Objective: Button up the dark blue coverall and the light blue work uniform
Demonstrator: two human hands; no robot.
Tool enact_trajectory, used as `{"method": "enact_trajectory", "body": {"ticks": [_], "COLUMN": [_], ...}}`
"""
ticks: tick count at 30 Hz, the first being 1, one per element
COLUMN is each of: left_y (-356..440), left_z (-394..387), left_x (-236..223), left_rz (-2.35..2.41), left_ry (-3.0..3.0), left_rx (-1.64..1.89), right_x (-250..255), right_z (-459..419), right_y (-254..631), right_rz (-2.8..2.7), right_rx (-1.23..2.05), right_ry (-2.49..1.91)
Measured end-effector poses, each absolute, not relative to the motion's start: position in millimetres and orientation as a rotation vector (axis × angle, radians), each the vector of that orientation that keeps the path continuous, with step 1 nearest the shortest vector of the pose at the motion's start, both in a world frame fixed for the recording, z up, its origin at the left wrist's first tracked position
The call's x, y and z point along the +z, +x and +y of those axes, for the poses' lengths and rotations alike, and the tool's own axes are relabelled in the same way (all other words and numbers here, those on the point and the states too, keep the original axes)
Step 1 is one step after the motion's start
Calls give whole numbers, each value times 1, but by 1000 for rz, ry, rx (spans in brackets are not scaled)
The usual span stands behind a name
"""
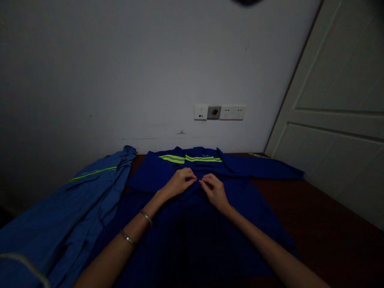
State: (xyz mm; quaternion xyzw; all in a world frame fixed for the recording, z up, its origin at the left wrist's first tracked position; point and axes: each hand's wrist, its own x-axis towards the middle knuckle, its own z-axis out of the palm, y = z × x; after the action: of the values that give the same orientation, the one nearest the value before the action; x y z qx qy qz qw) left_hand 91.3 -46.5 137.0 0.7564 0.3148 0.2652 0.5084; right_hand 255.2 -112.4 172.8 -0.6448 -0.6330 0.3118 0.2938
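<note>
Working at the front of the dark blue jacket (259,210), spread on the worktop (318,216) beneath both hands. Pinching there with the left hand (180,181) and the right hand (215,193), both closed thumb to fingertip, nearly touching, apparently on a bit of the jacket's front. Too dim to tell whether on a fastener or plain cloth. Looks like fine fingertip work, partway through. Would call for a steady pinch on one side and a small, careful shift on the other, without dragging the yellow-green bands (204,159) just beyond the hands. Lying left of the left hand, a lighter blue garment (93,196); beyond both, on the wall (135,80), sockets (232,113).
</note>
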Motion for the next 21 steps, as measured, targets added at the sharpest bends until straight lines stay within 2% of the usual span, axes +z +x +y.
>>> {"method": "enact_trajectory", "body": {"ticks": [9,15,21], "left_y": [91,93,93], "left_z": [-52,-53,-54], "left_x": [152,149,140], "left_rz": [745,774,776], "left_ry": [2135,2042,1934], "left_rx": [361,480,625], "right_x": [170,170,168], "right_z": [-116,-114,-112], "right_y": [259,258,256], "right_rz": [-2033,-1804,-1524], "right_rx": [789,763,901], "right_ry": [-1550,-1641,-1743]}}
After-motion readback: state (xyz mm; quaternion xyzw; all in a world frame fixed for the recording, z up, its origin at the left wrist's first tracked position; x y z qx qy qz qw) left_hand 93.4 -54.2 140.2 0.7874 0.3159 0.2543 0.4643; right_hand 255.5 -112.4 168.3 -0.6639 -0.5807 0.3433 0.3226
